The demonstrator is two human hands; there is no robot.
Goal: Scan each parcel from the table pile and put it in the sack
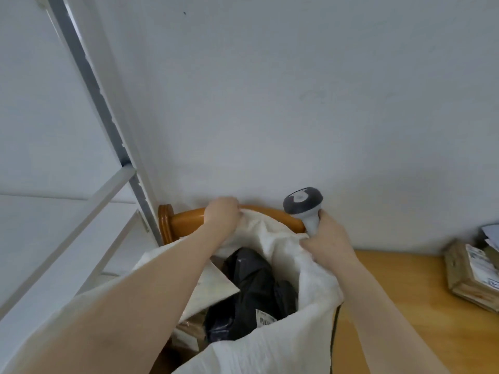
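A white woven sack (310,287) stands open at the bottom centre. Inside it lie a black plastic parcel (253,287) with a barcode label, a white flat parcel (213,290) and a brown parcel (191,330) lower down. My left hand (222,213) grips the sack's far rim against a wooden chair back (186,221). My right hand (328,241) holds a grey and white barcode scanner (303,205) upright and also pinches the sack's right rim. Brown cardboard parcels (471,273) with labels lie on the wooden table (405,292) at the far right.
A white wall rises close behind the chair and table. A white metal shelf frame (108,190) stands to the left of the sack. The table runs from the sack to the right edge of view.
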